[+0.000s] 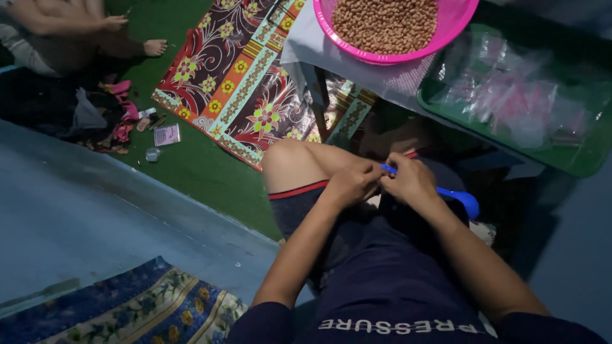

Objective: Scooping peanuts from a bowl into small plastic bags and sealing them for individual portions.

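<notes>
Hands meet over the seated person's lap: left hand (352, 183) and right hand (410, 180), fingers pinched together around a blue plastic spoon (460, 199) whose bowl juts rightward. Beyond, a green tray (577, 159) holds clear plastic bags (510, 99); farther still, a pink basket (454, 25) holds peanuts (385, 24).

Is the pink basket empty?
No, the pink basket is filled with small brown nuts, heaped almost to its rim.
</notes>
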